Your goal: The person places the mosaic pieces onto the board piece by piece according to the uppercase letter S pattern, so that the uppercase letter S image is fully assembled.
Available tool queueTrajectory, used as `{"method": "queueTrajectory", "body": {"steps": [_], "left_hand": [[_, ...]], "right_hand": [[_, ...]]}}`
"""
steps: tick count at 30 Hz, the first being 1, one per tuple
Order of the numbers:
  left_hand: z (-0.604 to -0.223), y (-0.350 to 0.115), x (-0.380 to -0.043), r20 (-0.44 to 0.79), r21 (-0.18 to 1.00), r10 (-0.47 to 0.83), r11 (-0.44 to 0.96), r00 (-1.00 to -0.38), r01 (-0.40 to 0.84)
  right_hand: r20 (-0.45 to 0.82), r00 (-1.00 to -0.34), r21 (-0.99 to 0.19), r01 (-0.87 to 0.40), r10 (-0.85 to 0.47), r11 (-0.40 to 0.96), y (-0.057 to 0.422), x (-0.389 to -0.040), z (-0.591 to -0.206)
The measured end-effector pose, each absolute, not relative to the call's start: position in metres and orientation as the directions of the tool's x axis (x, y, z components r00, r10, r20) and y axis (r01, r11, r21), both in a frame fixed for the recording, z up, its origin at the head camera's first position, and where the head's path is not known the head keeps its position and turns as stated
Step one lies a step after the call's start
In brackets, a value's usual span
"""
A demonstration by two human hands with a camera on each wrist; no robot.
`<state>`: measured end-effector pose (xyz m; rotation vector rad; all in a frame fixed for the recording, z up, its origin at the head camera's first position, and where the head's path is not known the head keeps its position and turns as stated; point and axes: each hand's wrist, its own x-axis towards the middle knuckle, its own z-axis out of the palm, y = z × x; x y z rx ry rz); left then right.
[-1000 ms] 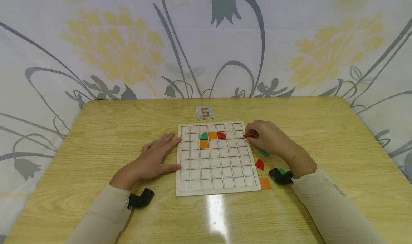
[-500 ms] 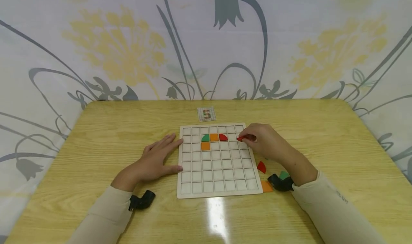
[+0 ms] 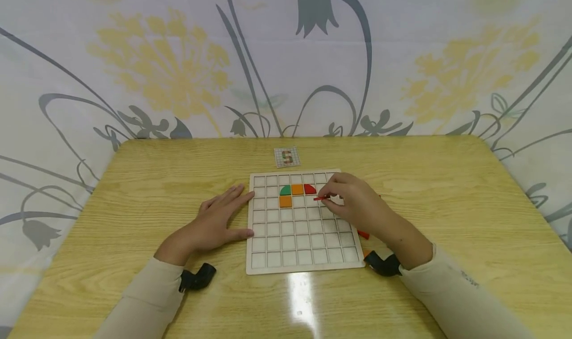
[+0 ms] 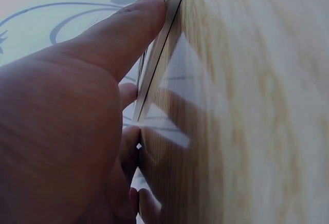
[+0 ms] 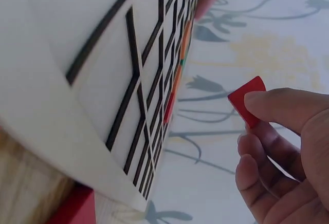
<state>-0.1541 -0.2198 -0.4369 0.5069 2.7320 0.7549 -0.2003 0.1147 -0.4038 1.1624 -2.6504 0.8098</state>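
My right hand (image 3: 359, 205) pinches a small red tile (image 5: 247, 98) between thumb and fingers, above the right part of a white gridded board (image 3: 302, 242). The tile's full outline is partly covered by the thumb. To its left, a green quarter-round tile (image 3: 285, 190), an orange square tile (image 3: 297, 189) and a red quarter-round tile (image 3: 310, 189) sit in one row of cells. Another orange square tile (image 3: 285, 201) lies below the green one. My left hand (image 3: 212, 225) rests at the board's left edge, thumb and index finger extended and touching it.
A small card (image 3: 287, 157) with an S pattern lies behind the board. Beside the board's right edge, a loose red tile (image 3: 364, 234) and an orange tile (image 3: 367, 253) show partly under my right wrist. A patterned cloth (image 3: 268, 56) hangs behind the table.
My right hand has carried the red tile leftward from the board's right edge to over its cells. The left hand stays at the left edge.
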Motion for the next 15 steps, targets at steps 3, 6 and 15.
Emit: {"method": "queueTrajectory", "body": {"steps": [3,6,15], "left_hand": [[-0.437,-0.219,-0.154,-0.154,0.541,0.398,0.8,-0.905,0.259],[-0.437,-0.218,-0.154,-0.155,0.544,0.403,0.797,-0.902,0.263],[-0.439,-0.22,-0.154,-0.151,0.53,0.394,0.806,-0.907,0.262]], "right_hand": [[0.348,-0.678,-0.412,-0.731,-0.648,0.544,0.111,-0.197,-0.407],[0.353,-0.667,-0.408,-0.741,-0.656,0.534,0.108,-0.194,-0.409],[0.363,-0.637,-0.352,-0.77,-0.68,0.532,0.09,-0.191,-0.407]]}}
